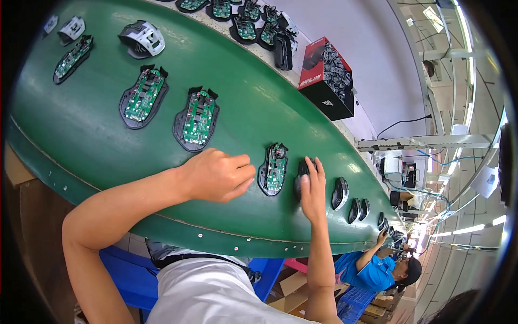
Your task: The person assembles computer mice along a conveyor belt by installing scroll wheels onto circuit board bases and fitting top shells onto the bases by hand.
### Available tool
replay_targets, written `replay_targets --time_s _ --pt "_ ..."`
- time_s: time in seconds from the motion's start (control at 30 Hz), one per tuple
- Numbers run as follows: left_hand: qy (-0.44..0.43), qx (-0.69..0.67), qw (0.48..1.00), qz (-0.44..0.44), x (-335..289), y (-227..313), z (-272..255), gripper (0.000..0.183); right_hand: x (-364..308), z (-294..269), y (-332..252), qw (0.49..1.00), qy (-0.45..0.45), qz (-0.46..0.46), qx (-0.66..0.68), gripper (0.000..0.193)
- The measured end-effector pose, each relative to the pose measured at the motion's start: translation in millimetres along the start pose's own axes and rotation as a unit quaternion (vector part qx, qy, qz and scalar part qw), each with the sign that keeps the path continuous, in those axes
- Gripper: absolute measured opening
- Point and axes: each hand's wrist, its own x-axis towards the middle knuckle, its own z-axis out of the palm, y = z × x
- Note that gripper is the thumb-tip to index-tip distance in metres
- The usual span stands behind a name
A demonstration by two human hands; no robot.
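Observation:
My right hand (312, 198) grips a dark computer mouse (299, 183) on the green belt, thumb on one side and fingers along the other. Over the belt to the left, my left hand (220, 175) is closed in a loose fist. Its palm faces away, so I cannot see what it holds, if anything. Between the hands lies an opened mouse base (274, 170) with a green circuit board in it. Just beyond my left hand is another mouse base (197, 121), also with its board exposed.
Farther left lie another board-filled base (142, 98) and a white-and-black mouse shell (144, 39). Several mice, such as this one (340, 193), line the belt to the right. A red-and-black box (328, 78) of small parts stands behind. A co-worker in blue (372, 271) sits down the line.

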Motion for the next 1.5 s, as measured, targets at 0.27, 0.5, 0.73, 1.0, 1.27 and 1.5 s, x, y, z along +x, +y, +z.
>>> replay_targets --time_s 0.27,0.5,0.73,1.0,1.27,1.5 --pt "0.000 0.001 1.000 -0.005 2 3 -8 0.017 37 4 3 1.000 -0.006 -0.008 0.016 0.043" --pt "-0.005 0.013 1.000 0.013 0 0 -11 0.017 40 10 14 0.989 0.041 -0.040 0.138 0.032" --pt "-0.010 0.005 0.999 0.034 2 0 -16 0.012 67 -8 -29 0.976 0.175 -0.126 -0.003 0.029" --pt "-0.014 -0.007 1.000 0.025 5 0 -16 0.012 238 39 -139 0.972 -0.033 -0.225 0.053 0.029" --pt "-0.036 0.028 0.998 0.043 -6 -2 -23 0.013 273 100 -255 0.959 0.000 -0.270 0.083 0.043" --pt "-0.078 -0.025 0.996 0.029 -7 -14 -15 0.033 286 160 -331 0.941 -0.084 -0.328 0.025 0.061"
